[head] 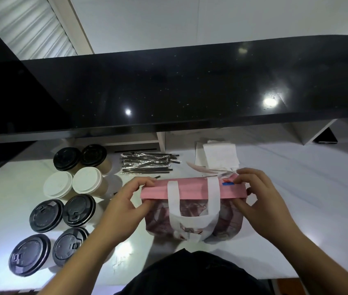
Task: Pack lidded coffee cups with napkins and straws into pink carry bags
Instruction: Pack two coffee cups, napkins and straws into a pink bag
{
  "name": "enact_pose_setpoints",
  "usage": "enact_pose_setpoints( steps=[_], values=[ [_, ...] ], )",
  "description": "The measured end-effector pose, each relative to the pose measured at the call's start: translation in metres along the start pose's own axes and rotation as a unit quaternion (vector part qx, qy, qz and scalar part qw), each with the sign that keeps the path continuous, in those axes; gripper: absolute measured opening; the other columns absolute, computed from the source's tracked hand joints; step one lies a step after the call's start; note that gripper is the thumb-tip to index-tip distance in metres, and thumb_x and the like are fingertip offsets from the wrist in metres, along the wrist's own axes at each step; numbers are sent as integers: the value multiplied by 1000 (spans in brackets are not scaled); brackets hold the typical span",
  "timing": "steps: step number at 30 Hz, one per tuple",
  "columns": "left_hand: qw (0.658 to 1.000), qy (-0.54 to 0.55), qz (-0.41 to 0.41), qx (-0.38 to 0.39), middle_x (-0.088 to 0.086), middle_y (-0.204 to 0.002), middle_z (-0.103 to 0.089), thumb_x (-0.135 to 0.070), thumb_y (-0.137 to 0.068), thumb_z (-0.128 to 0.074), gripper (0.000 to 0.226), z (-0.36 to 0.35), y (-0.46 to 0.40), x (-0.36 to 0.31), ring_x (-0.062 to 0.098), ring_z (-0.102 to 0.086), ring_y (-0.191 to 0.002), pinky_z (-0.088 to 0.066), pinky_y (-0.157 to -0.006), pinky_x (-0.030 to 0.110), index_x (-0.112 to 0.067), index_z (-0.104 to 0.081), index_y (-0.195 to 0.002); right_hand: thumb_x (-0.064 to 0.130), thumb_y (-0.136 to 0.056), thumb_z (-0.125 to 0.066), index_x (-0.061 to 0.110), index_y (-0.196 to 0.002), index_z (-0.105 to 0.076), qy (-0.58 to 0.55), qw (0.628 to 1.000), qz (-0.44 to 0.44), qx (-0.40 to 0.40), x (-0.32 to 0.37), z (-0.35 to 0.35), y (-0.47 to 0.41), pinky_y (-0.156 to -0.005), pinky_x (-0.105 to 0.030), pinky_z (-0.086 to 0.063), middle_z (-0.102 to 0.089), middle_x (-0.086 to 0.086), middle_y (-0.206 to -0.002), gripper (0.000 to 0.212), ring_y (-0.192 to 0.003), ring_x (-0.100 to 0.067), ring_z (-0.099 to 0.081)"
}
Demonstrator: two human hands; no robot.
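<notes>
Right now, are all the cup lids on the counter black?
No, two cups with white lids stand among the black-lidded cups.

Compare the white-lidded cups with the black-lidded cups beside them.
The white-lidded cups number two; the black-lidded cups number six. The white lids look plain and smooth, while the near black lids show moulded sip tabs. The white pair sits between black-lidded pairs behind and in front. All stand upright, lidded, left of the pink bag.

Glossy black speckled shelf [190, 81]; foil-shiny straw wrappers [147, 165]

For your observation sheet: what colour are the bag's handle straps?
White, on the pink bag; the handle straps show best in the head view.
</notes>
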State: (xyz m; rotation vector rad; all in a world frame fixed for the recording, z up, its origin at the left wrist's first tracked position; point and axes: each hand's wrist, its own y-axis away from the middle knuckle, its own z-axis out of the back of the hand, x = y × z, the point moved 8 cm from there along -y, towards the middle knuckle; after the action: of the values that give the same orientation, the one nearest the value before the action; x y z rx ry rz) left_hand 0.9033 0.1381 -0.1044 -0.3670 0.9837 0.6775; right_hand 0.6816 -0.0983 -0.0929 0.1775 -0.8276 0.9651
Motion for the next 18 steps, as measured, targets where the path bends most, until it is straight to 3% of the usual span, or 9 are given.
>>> enact_pose_setpoints(
  steps=[3,7,10,13,16,18],
  values=[
    [1000,6,0,4,-19,-113,-71,-8,-95,-70,34,-4,-2,-3,4,-64,-106,-50,-76,9,-38,-67,-111,10,-81,-84,37,-119,-60,20,1000,-2,5,-3,-2,0,-74,-6,-42,-52,35,-112,52,-97,0,-54],
    [1000,8,-17,-25,-17,-106,-72,-1,-95,-69,40,-7,-5,-4,4,-66,-97,-50,-70,9,-40,-67,-102,-1,-76,-85,17,-111,-68,82,995,48,-10,-5,-4,0,-83,-26,-45,-58,14,-110,43,-100,-11,-49],
    [998,-5,-36,-49,-21,-109,-73,12,-91,-65,53,-6,-4,-4,3,-67,-103,-54,-78,16,-41,-64,-95,-3,-74,-84,12,-103,-69,118,989,88,-23,-4,-5,2,-85,-31,-44,-64,0,-110,36,-103,-22,-51],
    [991,-74,-100,-47,-25,-114,-69,19,-82,-68,55,-6,-2,-11,-3,-64,-108,-49,-86,13,-35,-67,-93,2,-76,-84,13,-101,-70,140,984,111,-5,-4,-9,5,-86,-29,-44,-62,0,-112,30,-105,-24,-53],
    [982,-109,-154,-27,-24,-118,-68,0,-82,-69,33,-4,2,-16,-1,-64,-113,-49,-92,19,-32,-71,-91,9,-78,-84,17,-103,-70,149,981,122,27,-4,-14,7,-91,-26,-44,-62,3,-115,30,-108,-21,-53],
    [978,-122,-169,-9,-24,-123,-66,-16,-85,-66,19,-5,3,-17,0,-64,-115,-47,-94,15,-29,-75,-95,16,-80,-82,19,-107,-69,148,980,122,46,-5,-15,9,-97,-24,-43,-61,7,-119,30,-113,-18,-54]
  ],
)
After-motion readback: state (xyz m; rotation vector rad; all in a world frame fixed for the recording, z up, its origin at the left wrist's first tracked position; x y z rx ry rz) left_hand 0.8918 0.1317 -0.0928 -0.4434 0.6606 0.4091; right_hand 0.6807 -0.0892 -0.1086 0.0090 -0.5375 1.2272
